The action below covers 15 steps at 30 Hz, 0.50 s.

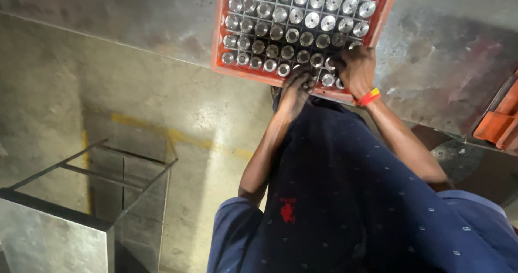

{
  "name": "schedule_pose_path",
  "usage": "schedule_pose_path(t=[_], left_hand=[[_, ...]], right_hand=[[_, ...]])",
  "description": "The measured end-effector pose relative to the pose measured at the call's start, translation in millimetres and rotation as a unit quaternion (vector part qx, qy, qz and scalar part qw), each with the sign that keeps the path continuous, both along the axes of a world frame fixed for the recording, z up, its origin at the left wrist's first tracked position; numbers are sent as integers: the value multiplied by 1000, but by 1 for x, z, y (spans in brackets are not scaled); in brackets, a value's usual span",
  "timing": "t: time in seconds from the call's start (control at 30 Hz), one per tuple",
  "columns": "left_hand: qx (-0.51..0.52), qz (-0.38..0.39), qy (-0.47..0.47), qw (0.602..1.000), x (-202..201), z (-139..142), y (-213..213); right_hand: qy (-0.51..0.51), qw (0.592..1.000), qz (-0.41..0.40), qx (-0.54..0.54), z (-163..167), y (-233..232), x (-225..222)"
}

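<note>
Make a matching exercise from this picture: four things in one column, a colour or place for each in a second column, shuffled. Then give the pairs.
Things:
1. crate
2. wristband
3. metal cylinders
4. steel frame

Colour or place:
A. lower left, on the floor
B. standing in the crate's grid cells
C. orange, on the metal table
D. red and yellow, on the right hand's wrist

Pairs: 1-C, 2-D, 3-B, 4-A

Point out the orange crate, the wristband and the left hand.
orange crate (217, 46): head view, left wall.
wristband (369, 97): head view, middle of the band.
left hand (295, 92): head view, back of the hand.
</note>
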<state>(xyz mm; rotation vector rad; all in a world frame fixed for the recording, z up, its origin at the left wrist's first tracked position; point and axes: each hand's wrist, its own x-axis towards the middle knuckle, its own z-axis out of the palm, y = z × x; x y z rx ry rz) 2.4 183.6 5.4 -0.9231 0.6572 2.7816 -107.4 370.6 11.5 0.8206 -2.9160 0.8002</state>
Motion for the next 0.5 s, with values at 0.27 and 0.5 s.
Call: schedule_pose_path(t=[0.27, 0.5], left_hand=[[-107, -144, 82, 980, -15, 18, -23], [-228, -294, 14, 928, -36, 15, -44]], right_hand=[[-217, 958, -136, -131, 20, -16, 19], [-421, 834, -182, -305, 21, -54, 59]])
